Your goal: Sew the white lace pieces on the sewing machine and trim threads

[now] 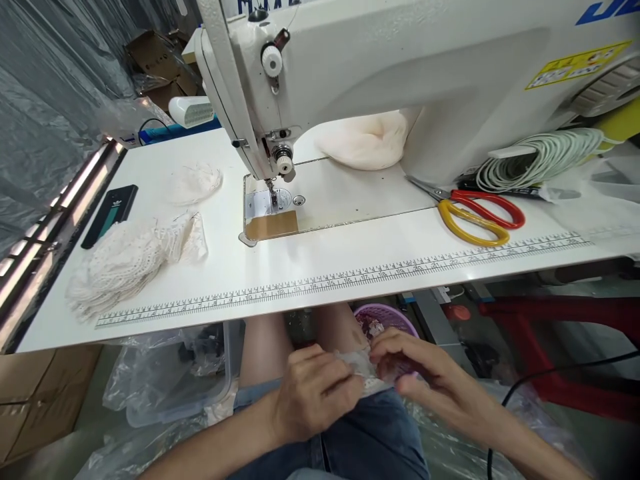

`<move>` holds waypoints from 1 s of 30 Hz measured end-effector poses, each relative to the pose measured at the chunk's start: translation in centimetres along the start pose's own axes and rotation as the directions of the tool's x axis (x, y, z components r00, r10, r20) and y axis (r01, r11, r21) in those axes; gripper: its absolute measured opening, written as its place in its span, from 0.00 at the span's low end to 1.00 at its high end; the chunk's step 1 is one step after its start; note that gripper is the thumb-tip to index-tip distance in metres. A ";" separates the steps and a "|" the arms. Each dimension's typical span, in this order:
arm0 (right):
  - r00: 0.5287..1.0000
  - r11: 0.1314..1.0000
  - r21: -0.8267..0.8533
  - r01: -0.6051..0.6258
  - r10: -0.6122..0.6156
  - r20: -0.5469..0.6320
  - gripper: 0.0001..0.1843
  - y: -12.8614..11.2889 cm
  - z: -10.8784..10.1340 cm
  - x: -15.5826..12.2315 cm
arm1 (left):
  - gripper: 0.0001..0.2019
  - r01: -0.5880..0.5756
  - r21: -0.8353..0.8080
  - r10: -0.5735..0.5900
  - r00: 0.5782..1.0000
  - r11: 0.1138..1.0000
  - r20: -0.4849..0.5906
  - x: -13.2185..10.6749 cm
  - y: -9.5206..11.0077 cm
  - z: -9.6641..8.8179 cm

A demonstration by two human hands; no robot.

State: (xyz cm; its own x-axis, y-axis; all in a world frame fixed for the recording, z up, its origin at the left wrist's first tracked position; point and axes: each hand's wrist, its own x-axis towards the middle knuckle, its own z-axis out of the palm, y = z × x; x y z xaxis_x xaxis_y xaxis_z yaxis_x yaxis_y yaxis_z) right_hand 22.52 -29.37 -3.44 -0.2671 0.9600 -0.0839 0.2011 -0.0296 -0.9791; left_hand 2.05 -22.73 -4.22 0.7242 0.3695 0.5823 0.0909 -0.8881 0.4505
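Over the lap, in front of the near edge of the white sewing table (320, 247), two bare hands are handling a small, crumpled piece of thin white lace fabric (364, 373). The left hand (320, 392) is gripping it, its fingers folding down over the cloth's left side, while the right hand (427, 367) is curving its fingers at the other side with the thumb standing apart; whether that hand is also pinching the cloth, I cannot tell. For such soft material, the left hand would do well to be holding firmly without bunching, and the right fingertips to be working lightly along the edge, smoothing it rather than tugging, since openwork could be stretching or snagging. Keeping it above the knees, and clear of the round purple plastic basket (387, 311) just beyond, would be making a dropped piece easier to recover. The visible strip is running crosswise between the hands, its right end dipping slightly toward the body; that seems to be its long axis, but the fingers are covering too much to be sure. It is showing no clear front, so which way it is pointing stays uncertain.
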 end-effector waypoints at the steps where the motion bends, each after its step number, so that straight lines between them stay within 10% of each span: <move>1: 1.000 0.997 0.076 -0.012 0.013 -0.007 0.17 0.2 -0.1 -0.2 | 0.06 -0.062 0.043 0.062 0.998 0.997 0.004 0.0 0.0 -0.1; 16: 0.997 0.987 -0.141 -0.073 0.071 -0.020 0.14 1.5 -0.2 -1.2 | 0.07 -0.202 0.143 0.196 0.979 0.969 0.055 0.2 0.1 0.3; 22: 0.984 0.854 -0.489 -0.177 0.167 -0.065 0.18 5.9 -3.1 -3.4 | 0.06 0.036 0.065 -0.044 0.990 0.997 0.132 -0.3 0.0 0.7; 25: 0.984 0.824 -0.540 -0.174 0.125 -0.126 0.18 5.7 -1.9 -4.0 | 0.07 0.311 -0.050 -0.287 0.919 0.949 0.270 -0.3 0.1 0.9; 28: 1.000 0.862 -0.507 -0.007 0.004 -0.006 0.50 3.5 1.6 -3.1 | 0.07 0.573 -0.137 -0.476 0.771 0.808 0.423 0.3 0.2 0.5; 30: 0.997 0.884 -0.468 0.022 -0.056 -0.059 0.45 2.0 3.9 -1.8 | 0.06 0.696 -0.150 -0.563 0.672 0.702 0.481 0.9 0.2 -0.1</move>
State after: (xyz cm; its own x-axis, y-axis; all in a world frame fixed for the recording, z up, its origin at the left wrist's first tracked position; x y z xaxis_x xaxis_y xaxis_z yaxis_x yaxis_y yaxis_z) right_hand 19.74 -32.23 -6.02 -0.2220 0.9749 -0.0183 0.6128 0.1249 -0.7803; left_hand 2.58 -22.54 -3.54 0.7642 0.6169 -0.1883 0.4655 -0.3253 0.8231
